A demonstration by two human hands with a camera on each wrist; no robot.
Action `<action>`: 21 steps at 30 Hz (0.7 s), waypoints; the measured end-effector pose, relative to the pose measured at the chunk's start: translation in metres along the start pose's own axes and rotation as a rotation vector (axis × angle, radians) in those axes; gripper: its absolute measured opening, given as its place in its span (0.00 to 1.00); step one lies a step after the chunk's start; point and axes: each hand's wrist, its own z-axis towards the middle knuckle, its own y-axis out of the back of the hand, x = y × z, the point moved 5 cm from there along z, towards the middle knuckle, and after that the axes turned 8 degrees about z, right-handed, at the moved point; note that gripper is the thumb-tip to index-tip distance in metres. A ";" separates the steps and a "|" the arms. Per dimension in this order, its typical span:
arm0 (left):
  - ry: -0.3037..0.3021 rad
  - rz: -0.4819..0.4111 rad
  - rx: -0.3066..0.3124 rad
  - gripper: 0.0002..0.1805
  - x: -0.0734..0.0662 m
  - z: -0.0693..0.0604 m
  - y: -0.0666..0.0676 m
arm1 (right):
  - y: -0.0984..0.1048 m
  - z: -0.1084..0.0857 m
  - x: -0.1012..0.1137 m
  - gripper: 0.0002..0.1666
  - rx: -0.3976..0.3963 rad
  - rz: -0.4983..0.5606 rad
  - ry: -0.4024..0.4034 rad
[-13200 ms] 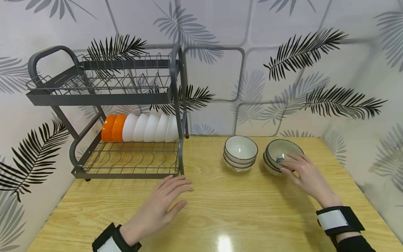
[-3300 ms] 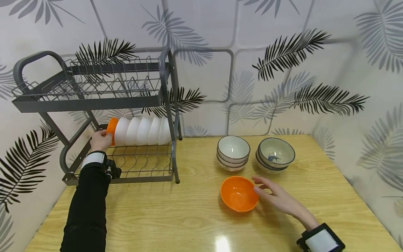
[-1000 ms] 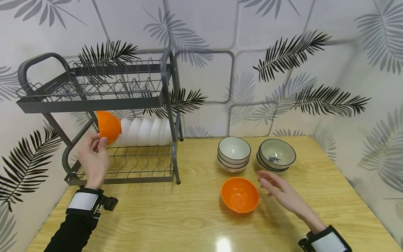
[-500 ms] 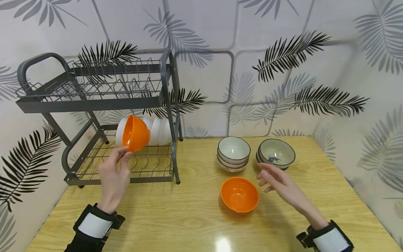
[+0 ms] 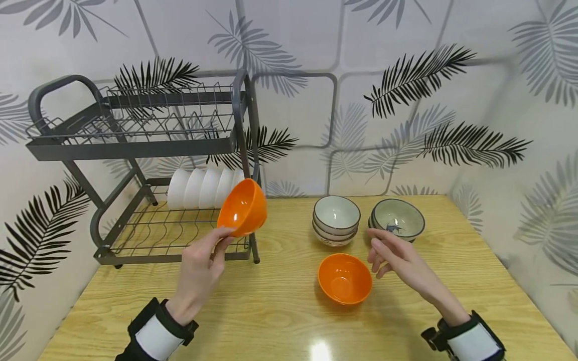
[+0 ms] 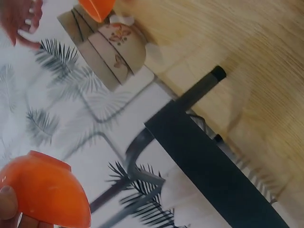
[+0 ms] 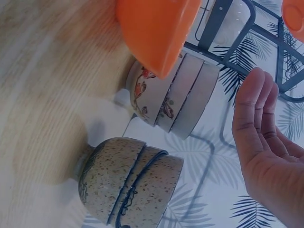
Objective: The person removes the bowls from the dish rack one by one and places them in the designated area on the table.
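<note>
My left hand [image 5: 200, 271] pinches the rim of an orange bowl [image 5: 244, 208], tilted and held in the air before the right end of the dish rack. In the left wrist view that bowl [image 6: 45, 190] is at the lower left, with thumb and fingers on its edge. A second orange bowl [image 5: 344, 279] stands upright on the table. Beside it, to the right, my right hand [image 5: 408, 265] hovers with relaxed fingers and holds nothing. The right wrist view shows this hand [image 7: 270, 147] apart from the bowls.
A dark two-tier dish rack [image 5: 135, 148] stands at the left, with several white bowls [image 5: 198, 188] on its lower shelf. Behind the table's orange bowl are a stack of white bowls [image 5: 336, 220] and a stack of speckled grey-green bowls [image 5: 397, 219]. A patterned wall closes off the back.
My left hand has taken the second orange bowl from the lower shelf and carried it rightward, out in front of the rack. Earlier, the other orange bowl came to the table. My right hand shifted slightly.
</note>
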 end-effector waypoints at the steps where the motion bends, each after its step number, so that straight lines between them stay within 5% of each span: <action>1: -0.023 0.000 0.013 0.17 -0.004 0.000 -0.002 | 0.000 0.001 0.001 0.29 0.003 0.003 0.005; 14: -0.247 -0.033 0.167 0.17 -0.047 -0.012 -0.035 | -0.011 0.022 0.025 0.29 0.024 -0.145 -0.002; 21: -0.360 0.059 0.268 0.12 -0.067 -0.016 -0.053 | -0.023 0.036 0.034 0.24 0.060 -0.210 0.001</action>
